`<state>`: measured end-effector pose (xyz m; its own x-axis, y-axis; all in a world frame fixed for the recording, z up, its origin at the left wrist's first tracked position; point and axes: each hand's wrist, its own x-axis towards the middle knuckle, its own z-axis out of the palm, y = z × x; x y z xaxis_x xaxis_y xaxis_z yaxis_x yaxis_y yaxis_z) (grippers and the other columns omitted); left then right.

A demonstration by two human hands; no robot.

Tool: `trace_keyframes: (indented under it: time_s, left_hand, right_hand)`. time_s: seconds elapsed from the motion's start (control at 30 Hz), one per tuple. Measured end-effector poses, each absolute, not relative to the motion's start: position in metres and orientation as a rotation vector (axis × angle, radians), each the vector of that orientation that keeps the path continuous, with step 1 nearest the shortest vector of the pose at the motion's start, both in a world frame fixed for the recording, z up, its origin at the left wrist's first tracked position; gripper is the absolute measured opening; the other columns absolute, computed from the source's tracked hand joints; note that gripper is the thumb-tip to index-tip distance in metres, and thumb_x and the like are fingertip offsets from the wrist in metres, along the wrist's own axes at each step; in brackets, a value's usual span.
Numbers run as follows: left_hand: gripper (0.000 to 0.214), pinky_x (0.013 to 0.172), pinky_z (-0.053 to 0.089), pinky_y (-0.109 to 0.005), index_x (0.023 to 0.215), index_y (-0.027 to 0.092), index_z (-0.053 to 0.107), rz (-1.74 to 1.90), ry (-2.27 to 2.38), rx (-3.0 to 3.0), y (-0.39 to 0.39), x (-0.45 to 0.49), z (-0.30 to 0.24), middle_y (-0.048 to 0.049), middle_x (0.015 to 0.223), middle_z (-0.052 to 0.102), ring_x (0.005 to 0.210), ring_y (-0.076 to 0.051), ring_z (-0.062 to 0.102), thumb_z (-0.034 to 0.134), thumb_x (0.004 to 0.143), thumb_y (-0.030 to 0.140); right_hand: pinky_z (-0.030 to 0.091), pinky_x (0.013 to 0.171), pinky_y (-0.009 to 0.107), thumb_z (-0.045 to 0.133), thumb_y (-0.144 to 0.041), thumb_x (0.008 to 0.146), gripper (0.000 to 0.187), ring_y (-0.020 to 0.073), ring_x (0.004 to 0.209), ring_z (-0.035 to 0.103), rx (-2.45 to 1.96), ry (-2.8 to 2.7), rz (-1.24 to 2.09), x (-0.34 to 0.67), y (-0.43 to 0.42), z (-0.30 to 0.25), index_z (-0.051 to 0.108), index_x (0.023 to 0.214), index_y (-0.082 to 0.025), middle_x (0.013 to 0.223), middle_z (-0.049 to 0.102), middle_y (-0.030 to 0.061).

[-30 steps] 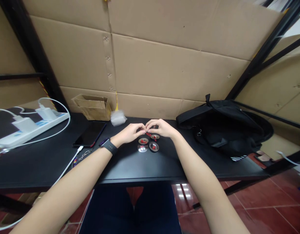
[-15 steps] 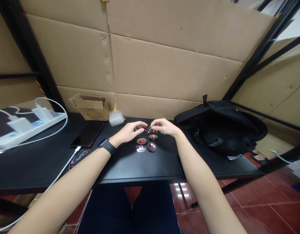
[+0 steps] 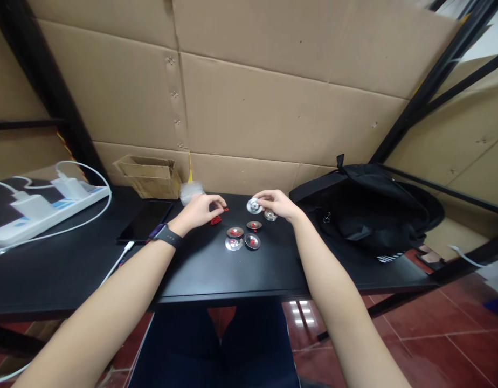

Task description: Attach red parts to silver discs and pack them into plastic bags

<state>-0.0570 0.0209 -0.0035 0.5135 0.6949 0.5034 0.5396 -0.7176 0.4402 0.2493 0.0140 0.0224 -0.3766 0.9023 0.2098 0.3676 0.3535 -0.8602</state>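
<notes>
My right hand (image 3: 275, 203) pinches a small shiny metal disc (image 3: 254, 206) with a domed centre, like a finger cymbal, held up above the table. My left hand (image 3: 203, 209) is to its left, thumb and fingers pinched on a small red strip (image 3: 226, 209). Just below those fingers lies a small red bundle (image 3: 215, 220). Several similar dished discs rest nearer me, among them one disc (image 3: 254, 226) and another disc (image 3: 253, 241), with red pieces at their centres. Beside my right hand sit more metal discs (image 3: 270, 215), partly hidden and seemingly stacked.
A black backpack (image 3: 366, 210) lies on the right of the black table (image 3: 233, 280). At the left are a phone (image 3: 142, 221), a white power strip (image 3: 50, 215) with chargers and cables, an open cardboard box (image 3: 150, 178) and a clear plastic bundle (image 3: 191, 189). Cardboard lines the back.
My hands have moved apart. The left went left with a red strip, and the right now shows the disc facing me. A red bundle has come into view under my left hand.
</notes>
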Motion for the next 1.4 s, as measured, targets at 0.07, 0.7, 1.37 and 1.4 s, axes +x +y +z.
trace_keyframes:
  time_s: [0.07,0.7,1.37,1.4]
  left_hand:
    - [0.016,0.077,0.049,-0.027,0.091,0.022,0.077,0.887,1.122,2.602,0.029,-0.068,-0.005,-0.0014,0.084,0.079,0.08,-0.018,0.072,0.067,0.082,0.03]
    - [0.02,0.075,0.045,-0.026,0.096,0.023,0.079,0.622,1.098,2.763,0.033,-0.064,-0.017,-0.0038,0.095,0.073,0.083,-0.018,0.067,0.071,0.077,0.025]
    - [0.024,0.089,0.05,-0.029,0.105,0.022,0.075,0.934,0.759,2.584,0.004,-0.034,-0.005,-0.0052,0.106,0.072,0.096,-0.018,0.067,0.055,0.097,0.033]
    - [0.023,0.088,0.05,-0.029,0.104,0.022,0.075,0.94,0.737,2.568,0.002,-0.032,-0.005,-0.0049,0.106,0.072,0.096,-0.018,0.067,0.057,0.097,0.034]
  right_hand:
    - [0.046,0.055,0.022,0.071,-0.031,0.083,0.026,0.0123,0.06,0.059,-1.299,-1.804,0.828,0.268,0.023,0.018,0.076,0.1,-0.012,0.078,0.074,0.0057]
    - [0.048,0.07,0.024,0.067,-0.008,0.079,0.019,0.0144,0.07,0.065,-1.665,-2.022,0.378,0.284,0.034,0.004,0.075,0.094,-0.016,0.083,0.074,0.0052]
    - [0.053,0.079,0.03,0.075,-0.035,0.085,0.018,0.0194,0.088,0.07,-0.783,-2.361,0.723,0.222,0.007,0.019,0.082,0.093,-0.022,0.098,0.076,0.0061]
    - [0.053,0.081,0.03,0.075,-0.037,0.085,0.018,0.0199,0.089,0.07,-0.755,-2.343,0.738,0.219,0.006,0.019,0.082,0.093,-0.022,0.098,0.076,0.0062]
